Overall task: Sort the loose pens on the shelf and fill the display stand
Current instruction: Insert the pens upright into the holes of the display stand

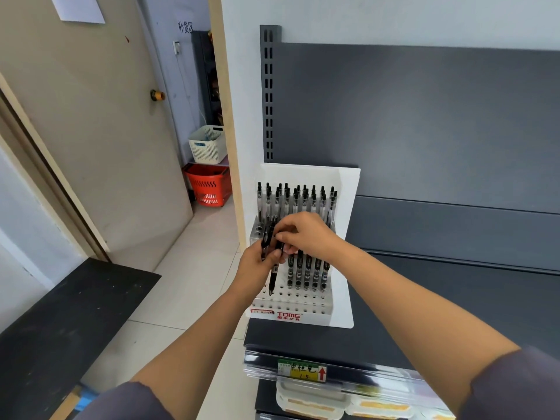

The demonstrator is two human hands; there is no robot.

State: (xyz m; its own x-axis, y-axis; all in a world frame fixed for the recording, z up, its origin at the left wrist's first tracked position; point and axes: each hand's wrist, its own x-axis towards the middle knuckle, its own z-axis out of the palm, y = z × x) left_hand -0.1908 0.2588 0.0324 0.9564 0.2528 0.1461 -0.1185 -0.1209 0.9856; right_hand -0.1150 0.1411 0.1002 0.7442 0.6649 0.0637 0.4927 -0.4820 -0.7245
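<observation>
Left hand (256, 265) gripping a bundle of black pens (266, 234) over the display stand's (300, 303) left side, right hand (306, 234) touching it, fingertips pinching one pen (273, 277), stand on the dark shelf (454, 298), part-filled.

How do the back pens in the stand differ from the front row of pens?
The back pens are many, spanning the stand across its top tiers; the front row shows only five pens, lower, on the right. Back pens show clear barrels; the front row looks darker. All stand upright in holes.
</observation>
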